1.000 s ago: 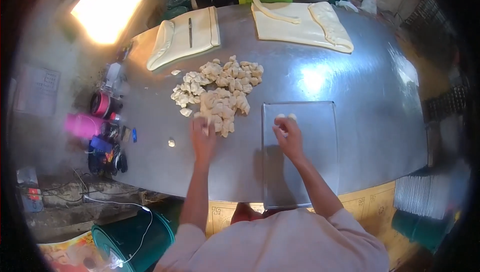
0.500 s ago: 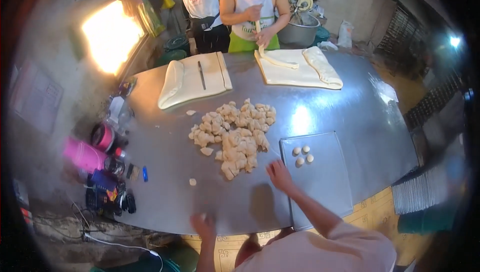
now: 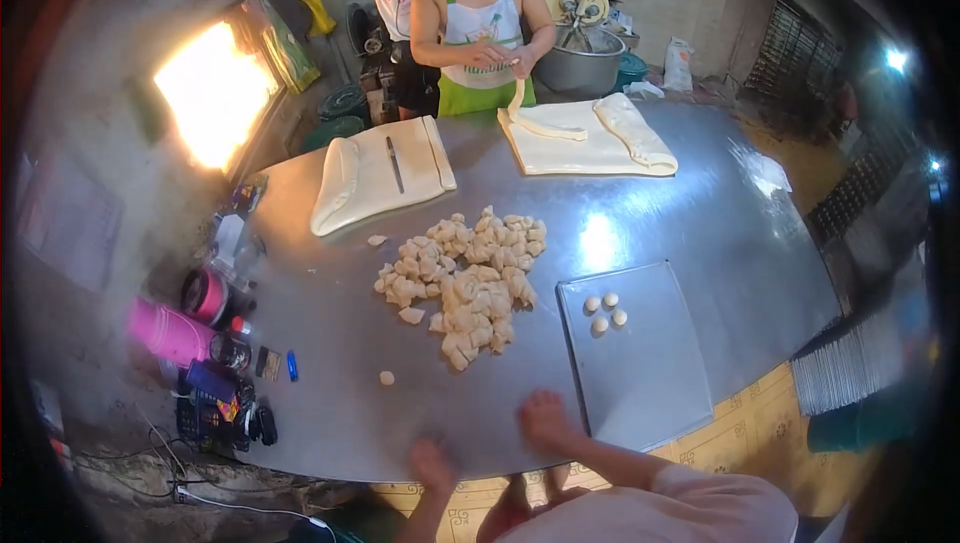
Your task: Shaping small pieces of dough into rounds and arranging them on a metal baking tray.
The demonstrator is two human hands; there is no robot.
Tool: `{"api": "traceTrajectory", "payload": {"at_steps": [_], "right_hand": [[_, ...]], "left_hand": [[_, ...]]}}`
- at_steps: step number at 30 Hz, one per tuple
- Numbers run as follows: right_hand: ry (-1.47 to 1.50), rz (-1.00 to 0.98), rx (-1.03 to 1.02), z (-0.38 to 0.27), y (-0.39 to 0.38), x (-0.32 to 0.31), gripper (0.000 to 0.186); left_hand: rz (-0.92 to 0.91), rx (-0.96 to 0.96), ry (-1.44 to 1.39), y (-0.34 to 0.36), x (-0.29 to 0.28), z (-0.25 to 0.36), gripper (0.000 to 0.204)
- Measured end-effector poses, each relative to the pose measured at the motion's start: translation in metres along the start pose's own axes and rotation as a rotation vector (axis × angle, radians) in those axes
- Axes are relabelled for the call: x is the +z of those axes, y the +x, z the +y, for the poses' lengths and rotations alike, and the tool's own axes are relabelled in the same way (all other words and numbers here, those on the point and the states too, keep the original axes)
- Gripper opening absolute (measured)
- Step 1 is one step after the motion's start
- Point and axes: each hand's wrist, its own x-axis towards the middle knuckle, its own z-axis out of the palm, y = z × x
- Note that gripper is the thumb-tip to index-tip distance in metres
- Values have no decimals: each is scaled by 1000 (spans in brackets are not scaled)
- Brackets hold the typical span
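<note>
A loose heap of pale dough pieces (image 3: 470, 288) lies mid-table. Between it and me, my right hand (image 3: 545, 421) is palm down on the metal table, fingers curled under; whatever they may cover is hidden. My left hand (image 3: 432, 465) is at the near table edge, blurred, so its fingers do not read clearly. One small dough piece (image 3: 387, 378) sits alone, farther in and left of that hand. To the right of my right hand is a flat metal tray (image 3: 650, 373) with several round dough balls (image 3: 612, 300) near its far left.
Two folded dough slabs lie at the back, the left slab (image 3: 365, 193) with a dark knife (image 3: 394, 165) on it. Behind the right slab (image 3: 560, 155), a person in an apron (image 3: 490, 33) handles a dough strip. A pink jug (image 3: 172, 333) and clutter line the left edge.
My right hand has drawn back from beside the heap toward the near edge. The left hand has shifted a little right and nearer me. The aproned person's hands have come together.
</note>
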Motion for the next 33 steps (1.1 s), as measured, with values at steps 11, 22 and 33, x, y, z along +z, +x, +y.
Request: {"api": "traceTrajectory", "payload": {"at_steps": [11,22,33], "right_hand": [[1,-316,-63,-4,-15,-42,36],[98,-216,-218,6,-18,-2,36],[109,-368,-300,-15,3,-29,26]], "left_hand": [[-275,757,2183,10,-26,-7,14],[-367,705,2128,23,-5,-7,12],[-465,933,1911,5,-2,13,16]]}}
